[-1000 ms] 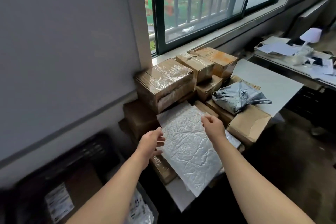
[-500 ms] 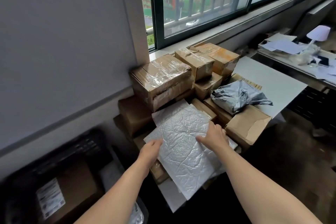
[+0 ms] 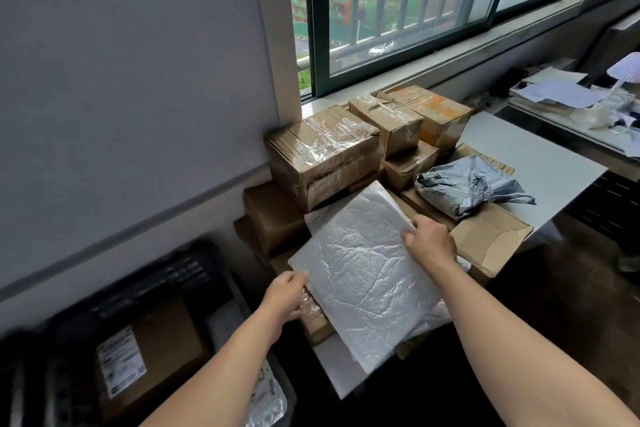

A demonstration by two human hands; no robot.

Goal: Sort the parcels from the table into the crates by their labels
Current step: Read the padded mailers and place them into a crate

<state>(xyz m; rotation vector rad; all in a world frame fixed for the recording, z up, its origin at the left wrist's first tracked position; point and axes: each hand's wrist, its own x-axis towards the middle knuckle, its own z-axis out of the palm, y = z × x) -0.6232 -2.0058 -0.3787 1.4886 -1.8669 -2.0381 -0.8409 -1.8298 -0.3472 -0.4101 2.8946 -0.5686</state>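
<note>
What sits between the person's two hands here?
In the head view, the white padded mailer spans between the left hand and right hand, held by both.

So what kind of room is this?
Probably an office corner used for sorting post: taped cardboard parcels piled on a white table, a white padded mailer, and a black crate with a labelled box inside.

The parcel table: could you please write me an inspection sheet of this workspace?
Surface: white table, far right part bare.
Job's things: white mailer held tilted over the pile; taped boxes stacked by the window; grey bag on a torn box; black crate holding a labelled box.
Clutter: papers on the side desk.
Hands: left hand and right hand each grip a mailer edge.
Cables: nothing seen.
Surroundings: grey wall, barred window.
</note>
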